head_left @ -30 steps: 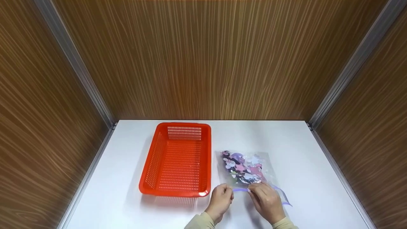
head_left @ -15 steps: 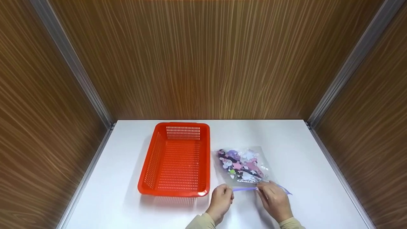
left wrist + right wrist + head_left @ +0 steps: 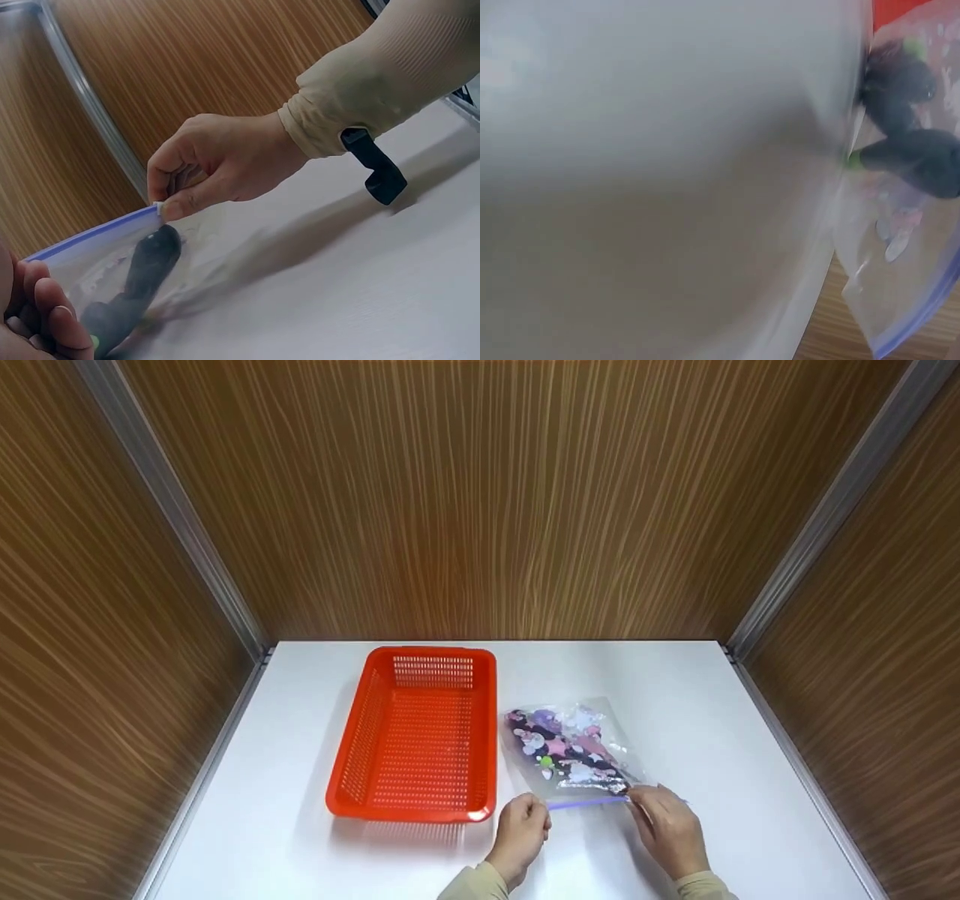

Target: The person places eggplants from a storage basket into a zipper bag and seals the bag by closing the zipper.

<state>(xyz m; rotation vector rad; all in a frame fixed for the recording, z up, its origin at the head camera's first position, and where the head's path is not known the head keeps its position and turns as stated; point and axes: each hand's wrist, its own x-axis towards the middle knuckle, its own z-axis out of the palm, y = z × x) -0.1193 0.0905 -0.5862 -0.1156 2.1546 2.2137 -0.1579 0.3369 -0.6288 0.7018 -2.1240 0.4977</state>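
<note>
A clear zip bag [image 3: 564,746] with a purple closing strip [image 3: 585,804] stands on the white table, printed with pink, white and lilac shapes. Dark rounded things [image 3: 154,255] with green tips show through the plastic. At the strip's left end, my left hand [image 3: 517,836] grips the bag's edge with curled fingers. My right hand [image 3: 669,825] is at the strip's right end; in the left wrist view its thumb and forefinger pinch a small white slider [image 3: 159,208]. The right wrist view shows the bag's side and strip, but no hand.
A red perforated plastic basket [image 3: 489,735] stands left of the bag, close beside it, with nothing inside. Wood-patterned panels [image 3: 480,502] rise behind the white table [image 3: 720,720] and on both sides.
My right hand has slid rightward along the strip with the slider, and the strip now runs straight to it. The bag's body has shifted slightly left and away. My left hand stays put.
</note>
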